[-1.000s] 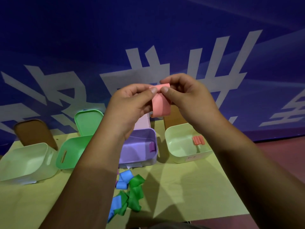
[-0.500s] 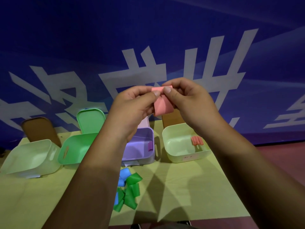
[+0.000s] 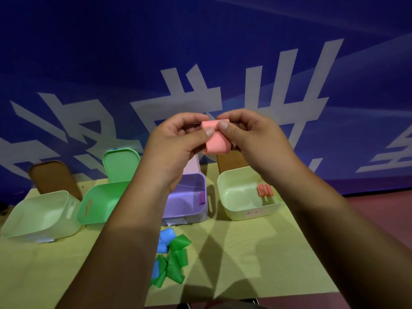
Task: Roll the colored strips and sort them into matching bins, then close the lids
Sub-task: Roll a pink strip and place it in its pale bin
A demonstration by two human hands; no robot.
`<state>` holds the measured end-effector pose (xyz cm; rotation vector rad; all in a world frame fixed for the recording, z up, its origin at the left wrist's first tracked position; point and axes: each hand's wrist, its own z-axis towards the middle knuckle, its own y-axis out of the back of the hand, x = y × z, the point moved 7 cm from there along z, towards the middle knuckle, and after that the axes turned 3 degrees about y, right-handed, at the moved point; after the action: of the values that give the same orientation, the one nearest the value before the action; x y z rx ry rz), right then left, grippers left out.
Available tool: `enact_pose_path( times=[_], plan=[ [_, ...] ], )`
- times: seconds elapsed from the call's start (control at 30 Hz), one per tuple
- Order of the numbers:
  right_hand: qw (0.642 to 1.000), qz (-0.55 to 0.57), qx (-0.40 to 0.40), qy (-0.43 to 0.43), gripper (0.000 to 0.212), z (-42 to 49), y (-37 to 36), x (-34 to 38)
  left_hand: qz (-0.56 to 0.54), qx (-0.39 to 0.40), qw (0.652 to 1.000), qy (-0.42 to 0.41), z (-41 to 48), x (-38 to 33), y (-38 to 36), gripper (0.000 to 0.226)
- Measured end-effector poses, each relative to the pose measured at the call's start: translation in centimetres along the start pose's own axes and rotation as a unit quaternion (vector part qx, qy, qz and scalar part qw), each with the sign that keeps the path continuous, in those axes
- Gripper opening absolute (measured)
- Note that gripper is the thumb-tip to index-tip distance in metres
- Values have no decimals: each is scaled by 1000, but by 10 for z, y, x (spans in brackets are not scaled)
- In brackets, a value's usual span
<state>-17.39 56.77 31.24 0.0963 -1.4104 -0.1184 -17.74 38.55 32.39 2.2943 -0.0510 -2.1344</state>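
Above the far edge of the tabletop: pink strip, held up against the blue backdrop, curled over at the top into the start of a roll, hanging flat below.
Left hand: curled, pinching the strip's upper left edge between thumb and forefinger.
Right hand: curled likewise, thumb pressed on the curled top from the right.
Step in hand: rolling, by the look of it only just begun, with most of the length unwound.
Far right corner: pale bin, open, pink rolls against its right wall; likely the matching bin.
Far middle: purple bin, open, a purple roll inside.
Far left: green bin and pale green bin, both open and tipped over.
Lids: green lid and brown lid standing behind the left bins; nothing closed yet.
Near middle: blue strips and green strips, heaped loose.
Next move: calls for winding downward with both thumbs, tight and square-edged, then carrying the roll to the pale bin without letting it spring open.
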Motion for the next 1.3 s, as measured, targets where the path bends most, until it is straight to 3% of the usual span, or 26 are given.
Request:
enact_pose_path(
  times=[0.17, 0.5, 0.83, 1.3],
  plan=[
    [1000, -8, 5, 10, 22, 0, -3, 6, -20, 3, 999, 37, -1, 5, 3, 24],
    [999, 28, 9, -13, 20, -11, -11, 10, -16, 11, 1000, 0, -10, -4, 10, 27],
    [999, 49, -20, -6, 16, -29, -16, 10, -62, 11, 997, 34, -20, 5, 7, 18],
    [999, 12, 42, -8, 22, -45, -33, 17, -76, 47, 996, -11, -29, 1, 21, 41]
  ],
)
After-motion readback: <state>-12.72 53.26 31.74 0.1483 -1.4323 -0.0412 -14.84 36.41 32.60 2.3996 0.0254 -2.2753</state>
